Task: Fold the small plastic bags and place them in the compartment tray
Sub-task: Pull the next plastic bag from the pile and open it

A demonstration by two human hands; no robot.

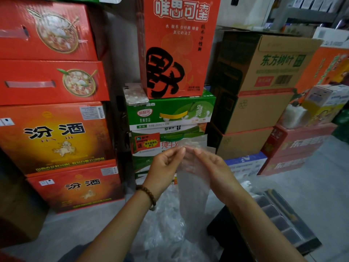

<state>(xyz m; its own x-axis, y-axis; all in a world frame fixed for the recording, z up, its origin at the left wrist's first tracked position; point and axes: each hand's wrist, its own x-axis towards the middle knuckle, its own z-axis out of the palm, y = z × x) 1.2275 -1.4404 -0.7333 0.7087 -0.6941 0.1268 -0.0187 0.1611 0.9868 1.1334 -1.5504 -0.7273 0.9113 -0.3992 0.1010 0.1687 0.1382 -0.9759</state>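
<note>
**Left hand [166,163] and right hand [209,165] being closed on one bag [192,195]**

The top edge of the clear bag is being pinched by the curled fingers of both hands, which are close together. The rest of the bag is hanging straight down between the forearms. The tray [281,220] is lying at 4 o'clock from the hands, apart from the bag. A pile [166,235] of clear bags is lying at 6 o'clock. A bracelet [147,193] is being worn on the left wrist. Boxes [56,137] are standing stacked at 12 o'clock.

A shop stockroom: stacked drink cartons [56,137] (liquor, milk, tea) on bare floor [311,186].
</note>
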